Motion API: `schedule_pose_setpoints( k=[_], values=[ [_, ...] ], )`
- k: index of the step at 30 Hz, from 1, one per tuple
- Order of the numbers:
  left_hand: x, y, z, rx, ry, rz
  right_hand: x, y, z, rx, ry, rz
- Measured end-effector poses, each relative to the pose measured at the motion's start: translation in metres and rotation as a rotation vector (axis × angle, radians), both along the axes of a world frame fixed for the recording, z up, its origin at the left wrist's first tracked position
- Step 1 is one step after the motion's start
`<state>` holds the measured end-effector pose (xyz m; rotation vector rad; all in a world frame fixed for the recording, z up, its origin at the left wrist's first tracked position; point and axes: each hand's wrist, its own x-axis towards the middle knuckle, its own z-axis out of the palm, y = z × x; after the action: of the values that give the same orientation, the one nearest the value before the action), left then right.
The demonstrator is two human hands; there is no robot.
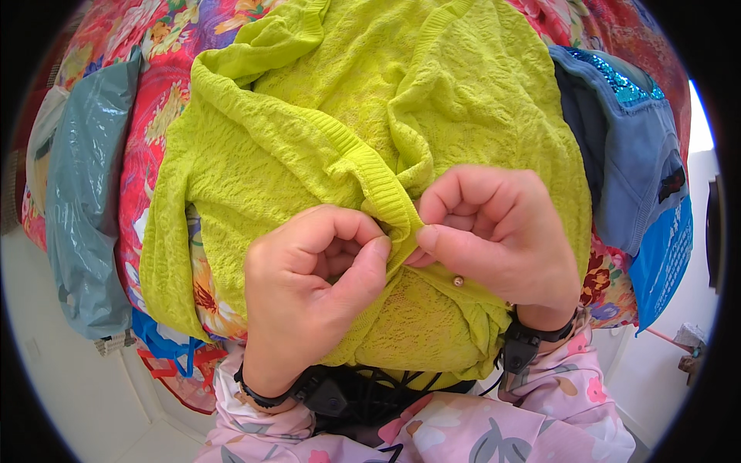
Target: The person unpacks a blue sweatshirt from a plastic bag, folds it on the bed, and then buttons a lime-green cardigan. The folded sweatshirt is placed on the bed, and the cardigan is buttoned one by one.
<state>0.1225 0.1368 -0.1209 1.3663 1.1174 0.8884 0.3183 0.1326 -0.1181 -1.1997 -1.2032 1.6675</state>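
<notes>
A yellow-green knit cardigan [492,98] lies spread before me, its ribbed front band [353,147] twisting down toward my hands. My left hand [315,289] pinches the band between thumb and forefinger. Close beside it, my right hand [498,237] grips the edge of the same cardigan with thumb and fingertips. A small round metallic button [458,281] shows on the band just below my right hand. Whether a button sits between my fingertips is hidden. One sleeve [168,243] hangs down on the left.
Under the cardigan is a floral bedspread [156,116]. A grey-green plastic bag [90,197] lies at the left. To the right are a blue garment with sequins [631,133] and a blue bag with writing [666,260]. Black cables [393,379] run near my lap.
</notes>
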Motion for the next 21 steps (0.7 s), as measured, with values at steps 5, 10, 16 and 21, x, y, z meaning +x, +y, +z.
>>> schedule_pose_setpoints(
  k=[5, 10, 16, 21],
  values=[
    [0.0, -0.0005, -0.0008, -0.07, -0.092, 0.016, -0.0009, 0.0008, -0.003, 0.011, 0.126, -0.008],
    [0.0022, -0.0014, -0.0037, 0.021, -0.188, -0.016, 0.0017, 0.0002, -0.0022, 0.028, 0.137, -0.003],
    [0.0003, -0.0013, -0.0055, 0.105, -0.1, -0.022, 0.0023, 0.0018, -0.0012, 0.023, 0.143, -0.013],
    [0.0003, -0.002, -0.0062, 0.378, 0.164, -0.037, 0.0015, 0.0018, -0.0014, 0.037, 0.165, -0.008]
  ],
)
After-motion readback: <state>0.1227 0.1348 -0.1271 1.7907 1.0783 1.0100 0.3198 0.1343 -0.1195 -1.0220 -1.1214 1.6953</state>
